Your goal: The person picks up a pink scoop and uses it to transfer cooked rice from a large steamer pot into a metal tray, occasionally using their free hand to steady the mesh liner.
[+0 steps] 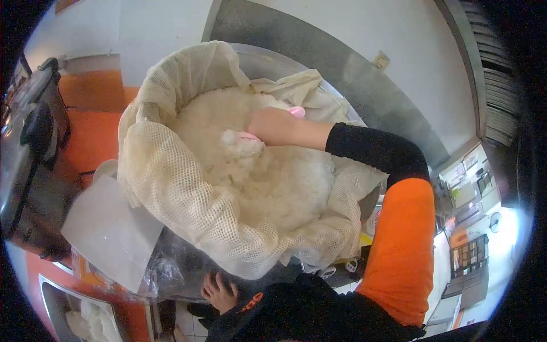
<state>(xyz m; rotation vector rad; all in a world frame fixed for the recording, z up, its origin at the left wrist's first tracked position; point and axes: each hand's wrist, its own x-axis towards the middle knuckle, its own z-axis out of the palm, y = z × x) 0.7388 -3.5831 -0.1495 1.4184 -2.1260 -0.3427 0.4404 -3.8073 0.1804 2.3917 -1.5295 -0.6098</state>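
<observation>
White rice fills a large round container lined with cream mesh cloth, whose folds hang over the rim. My right hand is closed around a pink utensil inside the container. One end of the utensil shows past the hand, and its other end is at a clump of rice. Below the container, at the near edge of the dark surface, my left hand has its fingers apart and holds nothing.
White paper or plastic sheets lie left of the container, beside clear plastic wrap. Black equipment stands at the far left. A tray with white contents is at the lower left. A grey-banded wall rises behind.
</observation>
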